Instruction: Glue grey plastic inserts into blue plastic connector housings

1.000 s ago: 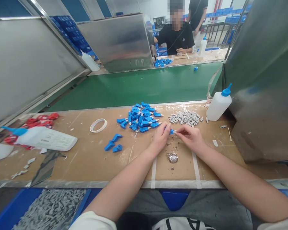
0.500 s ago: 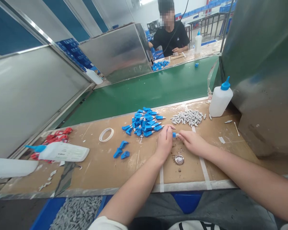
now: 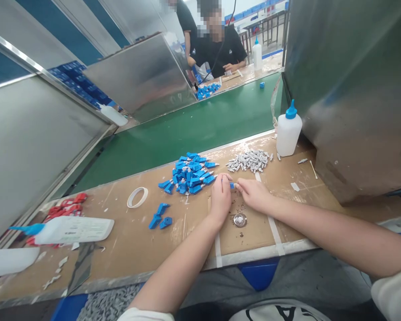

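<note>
Blue plastic piece (image 3: 232, 185) sits beyond the round silvery metal disc (image 3: 239, 220) on the brown desk (image 3: 130, 245) — left hand (image 3: 221, 198) curled closed around one end, right hand (image 3: 253, 193) pinching the other; a heap of grey pieces (image 3: 250, 160) lies farther beyond the disc.

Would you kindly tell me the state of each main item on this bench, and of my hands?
Left hand: closed around blue part
Right hand: pinching its pale end
Blue pile: loosely heaped
Grey pile: loosely heaped
Red parts: jumbled, partly hidden
Right bottle: upright, nozzle fitted
Labelled bottle: on its side, nozzle fitted
Tape roll: lying flat
Cotton swab: lying down
Green belt: running or stopped, cannot tell
</note>
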Motion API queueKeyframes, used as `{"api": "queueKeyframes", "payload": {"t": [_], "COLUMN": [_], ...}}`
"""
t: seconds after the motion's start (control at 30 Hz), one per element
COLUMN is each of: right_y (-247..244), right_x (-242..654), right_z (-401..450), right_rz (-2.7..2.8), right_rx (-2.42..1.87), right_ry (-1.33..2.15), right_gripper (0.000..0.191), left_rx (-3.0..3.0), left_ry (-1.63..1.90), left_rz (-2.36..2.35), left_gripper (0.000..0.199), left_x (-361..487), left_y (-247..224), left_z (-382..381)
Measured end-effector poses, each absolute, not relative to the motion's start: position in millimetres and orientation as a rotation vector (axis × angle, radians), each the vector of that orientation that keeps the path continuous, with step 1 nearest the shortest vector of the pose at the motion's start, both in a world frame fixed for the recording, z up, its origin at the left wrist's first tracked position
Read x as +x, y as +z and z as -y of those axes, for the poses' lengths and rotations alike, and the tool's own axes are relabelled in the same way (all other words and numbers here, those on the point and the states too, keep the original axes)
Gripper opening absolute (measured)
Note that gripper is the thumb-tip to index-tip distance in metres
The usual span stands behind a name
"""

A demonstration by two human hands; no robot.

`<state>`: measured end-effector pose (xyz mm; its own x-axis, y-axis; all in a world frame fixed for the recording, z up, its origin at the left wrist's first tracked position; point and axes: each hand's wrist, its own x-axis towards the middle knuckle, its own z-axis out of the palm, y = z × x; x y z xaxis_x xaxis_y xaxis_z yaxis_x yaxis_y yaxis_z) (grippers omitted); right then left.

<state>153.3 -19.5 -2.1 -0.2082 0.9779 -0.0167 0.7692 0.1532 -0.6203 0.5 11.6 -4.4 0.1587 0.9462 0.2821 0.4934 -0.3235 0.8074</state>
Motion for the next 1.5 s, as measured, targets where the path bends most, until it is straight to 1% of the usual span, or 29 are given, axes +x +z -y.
{"api": "queueKeyframes", "payload": {"t": [0.13, 0.23, 0.33, 0.4, 0.47, 0.53, 0.6, 0.67, 0.73, 0.83, 0.87, 0.97, 1.0, 1.07, 1.13, 1.2, 1.27, 1.33, 1.4, 1.43, 1.5], "right_y": [-3.5, 0.0, 7.8, 13.0, 16.5, 17.4, 16.1, 14.3, 13.3, 13.2, 13.2, 12.2, 11.5, 10.2, 9.1, 8.4, 8.0, 7.5, 6.8, 6.3, 5.4], "right_x": [154.0, 160.2, 175.2, 188.5, 200.6, 208.7, 212.1, 212.3, 211.5, 211.5, 212.1, 214.4, 215.1, 215.6, 215.0, 213.3, 210.9, 207.9, 204.4, 202.5, 199.1], "right_z": [17.3, 18.3, 17.9, 14.4, 9.5, 5.3, 2.5, 1.1, 0.5, 0.4, 0.5, 0.6, 0.7, 1.4, 2.3, 2.9, 2.5, 1.3, 0.2, 0.0, 0.2], "right_rz": [2.05, 2.107, 2.185, 2.172, 2.131, 2.119, 2.145, 2.184, 2.21, 2.234, 2.239, 2.236, 2.231, 2.216, 2.179, 2.105, 2.012, 1.905, 1.784, 1.705, 1.489], "right_rx": [-1.655, -1.624, -1.594, -1.658, -1.769, -1.869, -1.943, -1.987, -2.0, -1.983, -1.972, -1.937, -1.929, -1.92, -1.9, -1.809, -1.607, -1.387, -1.255, -1.222, -1.167], "right_ry": [0.719, 0.671, 0.54, 0.407, 0.273, 0.187, 0.178, 0.212, 0.237, 0.238, 0.24, 0.272, 0.285, 0.302, 0.295, 0.296, 0.356, 0.508, 0.775, 0.943, 1.288], "right_gripper": [0.026, 0.03, 0.035, 0.034, 0.031, 0.029, 0.026, 0.024, 0.023, 0.022, 0.022, 0.024, 0.025, 0.028, 0.029, 0.032, 0.036, 0.039, 0.042, 0.043, 0.047], "left_rx": [1.893, 1.899, 1.954, 2.016, 2.095, 2.173, 2.187, 2.068, 1.955, 1.944, 1.959, 2.017, 2.038, 2.074, 2.183, 2.372, 2.524, 2.557, 2.525, 2.492, 2.373], "left_ry": [1.044, 1.018, 0.935, 0.9, 0.948, 1.045, 1.076, 0.938, 0.78, 0.658, 0.644, 0.677, 0.699, 0.72, 0.611, 0.346, 0.067, -0.057, -0.028, 0.041, 0.283], "left_rz": [-1.364, -1.393, -1.398, -1.404, -1.449, -1.591, -1.873, -2.135, -2.22, -2.142, -2.11, -2.063, -2.059, -2.047, -1.99, -1.881, -1.807, -1.817, -1.824, -1.81, -1.758], "left_gripper": [0.032, 0.034, 0.033, 0.032, 0.032, 0.031, 0.029, 0.025, 0.019, 0.016, 0.018, 0.034, 0.035, 0.029, 0.026, 0.03, 0.03, 0.027, 0.024, 0.024, 0.027], "left_x": [0.7, 2.5, 1.8, -6.9, -28.2, -62.2, -102.3, -138.3, -162.8, -177.6, -179.3, -185.3, -188.8, -198.0, -208.1, -217.4, -224.9, -229.3, -228.2, -224.6, -209.1], "left_y": [-4.9, -4.8, 1.0, 11.9, 29.2, 49.3, 65.9, 74.1, 72.9, 62.7, 60.2, 60.9, 63.5, 69.5, 72.3, 68.9, 59.8, 49.1, 41.8, 40.4, 41.7], "left_z": [-14.3, -7.3, 2.7, 3.8, -2.1, -15.2, -34.0, -55.0, -73.8, -91.7, -94.3, -90.7, -85.4, -68.5, -44.6, -17.4, 7.2, 24.5, 33.5, 35.4, 35.8]}}
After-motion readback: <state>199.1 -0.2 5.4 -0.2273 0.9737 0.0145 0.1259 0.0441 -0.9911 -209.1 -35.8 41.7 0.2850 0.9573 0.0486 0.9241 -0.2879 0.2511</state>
